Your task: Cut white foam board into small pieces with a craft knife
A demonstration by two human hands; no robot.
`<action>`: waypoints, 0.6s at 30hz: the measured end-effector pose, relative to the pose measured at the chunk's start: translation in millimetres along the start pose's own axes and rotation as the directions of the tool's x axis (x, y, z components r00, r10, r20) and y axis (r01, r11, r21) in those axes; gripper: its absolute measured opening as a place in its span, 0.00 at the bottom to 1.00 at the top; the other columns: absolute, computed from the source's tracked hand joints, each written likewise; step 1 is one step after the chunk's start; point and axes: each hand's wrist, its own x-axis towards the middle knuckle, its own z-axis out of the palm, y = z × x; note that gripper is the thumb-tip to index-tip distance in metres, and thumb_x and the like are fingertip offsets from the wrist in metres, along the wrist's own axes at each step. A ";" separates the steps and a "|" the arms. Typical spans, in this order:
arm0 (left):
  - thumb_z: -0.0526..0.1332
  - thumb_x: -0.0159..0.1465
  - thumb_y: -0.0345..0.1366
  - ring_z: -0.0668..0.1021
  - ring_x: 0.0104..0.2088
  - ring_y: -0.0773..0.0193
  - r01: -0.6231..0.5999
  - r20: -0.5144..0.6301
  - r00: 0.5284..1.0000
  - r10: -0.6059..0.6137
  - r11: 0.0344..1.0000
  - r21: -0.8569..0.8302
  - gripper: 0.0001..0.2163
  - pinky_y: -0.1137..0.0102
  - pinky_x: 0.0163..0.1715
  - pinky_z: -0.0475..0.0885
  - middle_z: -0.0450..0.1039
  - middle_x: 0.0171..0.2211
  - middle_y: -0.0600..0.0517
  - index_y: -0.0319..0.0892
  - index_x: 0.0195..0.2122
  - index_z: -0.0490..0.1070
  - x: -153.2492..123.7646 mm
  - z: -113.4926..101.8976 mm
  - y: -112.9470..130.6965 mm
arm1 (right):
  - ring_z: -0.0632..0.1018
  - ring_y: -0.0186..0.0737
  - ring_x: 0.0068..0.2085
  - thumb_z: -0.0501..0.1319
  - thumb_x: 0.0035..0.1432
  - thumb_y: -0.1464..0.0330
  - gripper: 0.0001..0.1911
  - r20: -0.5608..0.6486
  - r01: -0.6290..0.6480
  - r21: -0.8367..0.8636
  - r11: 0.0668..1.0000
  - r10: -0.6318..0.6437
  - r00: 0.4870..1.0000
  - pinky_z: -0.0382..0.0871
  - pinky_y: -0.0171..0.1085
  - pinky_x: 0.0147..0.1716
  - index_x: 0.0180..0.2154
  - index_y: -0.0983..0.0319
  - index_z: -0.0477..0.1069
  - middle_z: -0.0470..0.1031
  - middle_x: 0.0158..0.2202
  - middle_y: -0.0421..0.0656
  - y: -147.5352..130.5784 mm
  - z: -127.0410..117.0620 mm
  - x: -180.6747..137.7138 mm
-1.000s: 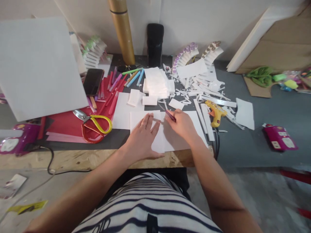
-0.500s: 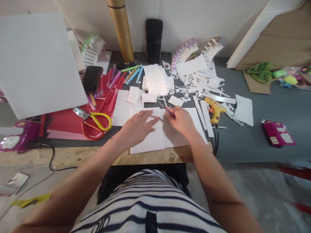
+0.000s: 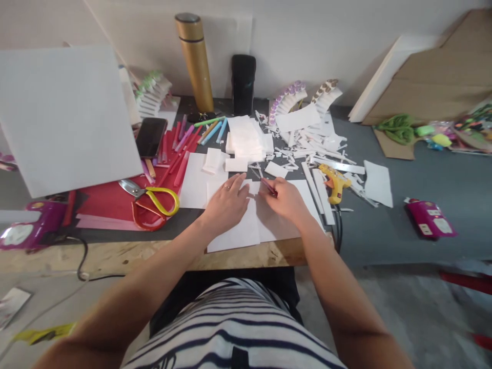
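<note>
My left hand lies on a white sheet, fingers stretched out and pressing lightly, holding nothing. In my right hand is a slim purple-handled craft knife, its thin tip pointing away from me above the sheets. Under that hand lies a second white sheet, side by side with the first. Just beyond the fingers are small white foam pieces and a stack of white rectangles. The exact shape of the knife's tip is blurred.
Scissors with red and yellow handles lie left on red paper. A yellow glue gun, white scraps and a purple power socket are right. A gold flask and phone stand or lie behind.
My left hand has drawn its fingers closer together and shifted a little right, toward the knife. The right hand keeps its grip. The whole view has tilted slightly upward.
</note>
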 end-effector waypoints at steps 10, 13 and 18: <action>0.49 0.73 0.33 0.66 0.67 0.44 0.006 0.016 1.000 -0.006 0.999 -0.033 0.19 0.53 0.66 0.65 0.64 0.65 0.30 0.25 0.59 0.67 1.2 11.2 2.3 | 0.75 0.41 0.28 0.48 0.68 0.70 0.17 0.148 -0.056 -0.044 0.997 0.062 0.987 0.62 0.35 0.29 0.51 0.63 0.71 0.76 0.28 0.44 -28.0 -33.3 -22.6; 0.49 0.74 0.33 0.66 0.68 0.45 -0.019 -0.039 0.999 0.017 0.999 -0.037 0.18 0.51 0.66 0.63 0.65 0.64 0.32 0.27 0.58 0.69 1.7 11.9 2.5 | 0.74 0.39 0.24 0.50 0.66 0.73 0.17 0.176 -0.056 -0.190 0.980 0.090 0.980 0.58 0.35 0.26 0.50 0.63 0.72 0.76 0.26 0.43 -45.6 -35.2 -19.0; 0.50 0.71 0.29 0.73 0.61 0.49 0.015 -0.035 0.999 -0.018 0.997 -0.079 0.16 0.55 0.62 0.68 0.73 0.57 0.35 0.30 0.54 0.71 7.2 12.9 5.6 | 0.74 0.38 0.22 0.51 0.64 0.74 0.15 0.200 -0.055 -0.309 0.949 0.122 0.972 0.59 0.35 0.27 0.44 0.64 0.75 0.77 0.25 0.44 -63.1 -31.9 -6.3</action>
